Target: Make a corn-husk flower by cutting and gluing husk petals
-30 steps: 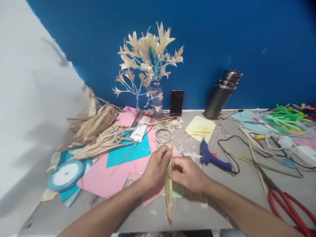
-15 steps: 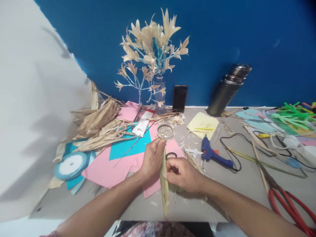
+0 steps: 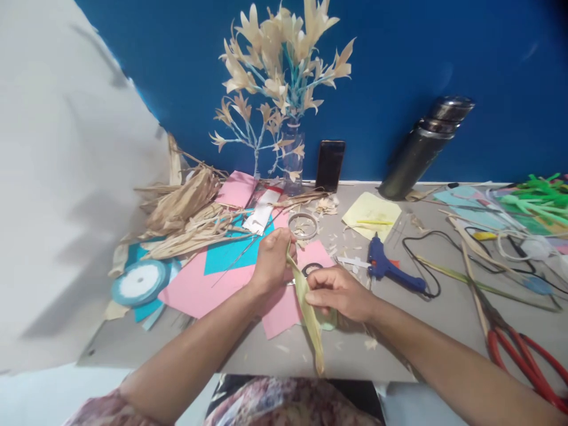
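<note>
My left hand (image 3: 273, 258) is closed around the upper end of a pale green corn husk strip (image 3: 312, 325). The strip slants down toward the table's front edge, narrow at the top and wider below. With thumb and fingers, my right hand (image 3: 339, 291) pinches the strip's right edge partway down. Behind the right hand's fingers shows a dark ring-shaped handle (image 3: 312, 268), mostly hidden. Pink paper sheets (image 3: 279, 316) and a blue sheet (image 3: 233, 255) lie under and beside my left hand.
Dried husks (image 3: 186, 204) and a ribbon spool (image 3: 138, 283) lie left. Husk flowers (image 3: 284, 65) stand in a clear bottle at the back, near a phone (image 3: 331, 165) and a flask (image 3: 421, 151). A blue glue gun (image 3: 393, 269) and red-handled scissors (image 3: 519, 355) lie right.
The husk strip has swung from nearly upright to a slant, its lower end further right. My right hand still pinches its edge. The whole view has shifted slightly.
</note>
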Demonstrator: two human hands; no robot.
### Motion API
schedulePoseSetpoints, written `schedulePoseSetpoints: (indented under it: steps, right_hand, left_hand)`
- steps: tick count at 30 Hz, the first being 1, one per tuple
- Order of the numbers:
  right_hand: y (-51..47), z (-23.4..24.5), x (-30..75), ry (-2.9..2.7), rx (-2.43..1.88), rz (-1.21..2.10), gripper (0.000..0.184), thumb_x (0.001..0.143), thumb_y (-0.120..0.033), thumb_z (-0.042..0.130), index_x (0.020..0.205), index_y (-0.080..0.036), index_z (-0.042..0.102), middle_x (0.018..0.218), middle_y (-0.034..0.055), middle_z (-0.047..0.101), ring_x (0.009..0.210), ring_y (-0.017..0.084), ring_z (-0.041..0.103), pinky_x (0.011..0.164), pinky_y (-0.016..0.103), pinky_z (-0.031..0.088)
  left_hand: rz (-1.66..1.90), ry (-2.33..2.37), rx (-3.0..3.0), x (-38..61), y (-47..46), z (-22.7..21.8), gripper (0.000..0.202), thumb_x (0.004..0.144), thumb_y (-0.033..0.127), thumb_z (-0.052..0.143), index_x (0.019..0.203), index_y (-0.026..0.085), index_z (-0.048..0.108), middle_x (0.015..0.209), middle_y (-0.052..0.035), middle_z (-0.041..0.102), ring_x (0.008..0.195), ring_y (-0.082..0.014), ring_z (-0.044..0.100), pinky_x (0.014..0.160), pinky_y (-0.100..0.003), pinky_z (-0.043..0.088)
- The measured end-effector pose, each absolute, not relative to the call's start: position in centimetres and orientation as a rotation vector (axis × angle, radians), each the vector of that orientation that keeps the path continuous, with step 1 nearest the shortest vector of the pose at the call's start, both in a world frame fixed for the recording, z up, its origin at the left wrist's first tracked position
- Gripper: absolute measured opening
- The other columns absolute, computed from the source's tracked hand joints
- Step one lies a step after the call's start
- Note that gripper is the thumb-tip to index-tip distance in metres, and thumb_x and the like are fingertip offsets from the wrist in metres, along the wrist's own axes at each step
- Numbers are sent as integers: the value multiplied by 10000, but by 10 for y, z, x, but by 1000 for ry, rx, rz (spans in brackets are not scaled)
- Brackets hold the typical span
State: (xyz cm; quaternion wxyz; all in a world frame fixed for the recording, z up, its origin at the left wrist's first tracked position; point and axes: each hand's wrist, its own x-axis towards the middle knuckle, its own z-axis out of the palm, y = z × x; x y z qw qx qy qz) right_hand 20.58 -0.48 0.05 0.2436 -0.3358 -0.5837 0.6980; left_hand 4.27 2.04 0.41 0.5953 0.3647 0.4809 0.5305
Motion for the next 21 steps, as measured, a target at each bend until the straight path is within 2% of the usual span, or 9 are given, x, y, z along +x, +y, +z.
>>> schedulePoseSetpoints:
  steps: [2, 4, 7, 9, 11, 15, 18, 21]
  right_hand:
    - [-5, 0, 205, -1504, -1006, 1798, 277, 774, -357, 704, 643, -171, 546, 530, -49, 513, 452, 72, 450, 463, 194, 329]
    - [-3, -1, 205, -1385, -1095, 1698, 268, 783, -351, 681, 642, -182, 529, 497, -56, 503, 427, 75, 437, 450, 198, 323]
    - [2, -2, 208, -1298, -1189, 1605, 244, 784, -337, 650, 636, -190, 524, 443, -62, 487, 404, 82, 415, 432, 201, 310]
    - [5, 0, 211, -1337, -1218, 1548, 242, 776, -317, 642, 616, -192, 511, 448, -60, 491, 417, 83, 419, 434, 202, 312]
    - [6, 2, 213, -1389, -1224, 1489, 229, 772, -290, 625, 608, -194, 498, 472, -61, 493, 436, 83, 420, 439, 201, 315]
    - [6, 3, 215, -1509, -1205, 1345, 179, 763, -251, 585, 616, -189, 503, 530, -57, 487, 484, 86, 422, 465, 208, 329]
    - [4, 1, 215, -1625, -1232, 1214, 177, 768, -234, 569, 611, -182, 505, 547, -49, 475, 526, 92, 422, 498, 213, 331]
    - [3, -1, 215, -1693, -1256, 1176, 160, 777, -238, 567, 634, -175, 535, 573, -39, 500, 549, 100, 441, 518, 220, 336]
  left_hand:
    - [1256, 1081, 888, 42, 19, 3, 348, 826, 487, 667, 758, 199, 486, 515, 86, 413, 410, -60, 372, 424, -182, 323]
    - [1226, 1019, 880, 43, 15, 3, 401, 835, 577, 639, 822, 194, 521, 582, 56, 506, 442, -76, 442, 435, -193, 361]
    - [1077, 939, 890, 43, 10, 4, 455, 807, 623, 654, 859, 180, 562, 615, 34, 554, 459, -88, 483, 443, -204, 381]
    - [958, 929, 953, 43, 9, 4, 405, 751, 521, 758, 781, 165, 568, 564, 40, 538, 455, -84, 481, 462, -205, 396]
    - [880, 939, 1002, 43, 9, 5, 357, 740, 442, 777, 710, 158, 565, 518, 37, 531, 448, -92, 490, 474, -218, 415]
    - [845, 1002, 1107, 44, 12, 8, 261, 766, 340, 702, 648, 146, 574, 505, 21, 548, 443, -94, 505, 471, -215, 399]
    - [832, 1020, 1146, 46, 12, 11, 129, 714, 221, 640, 632, 146, 574, 487, 31, 534, 448, -91, 506, 464, -199, 359]
    - [808, 1029, 1152, 47, 10, 12, 57, 665, 175, 579, 616, 155, 557, 476, 38, 524, 441, -84, 479, 461, -199, 337]
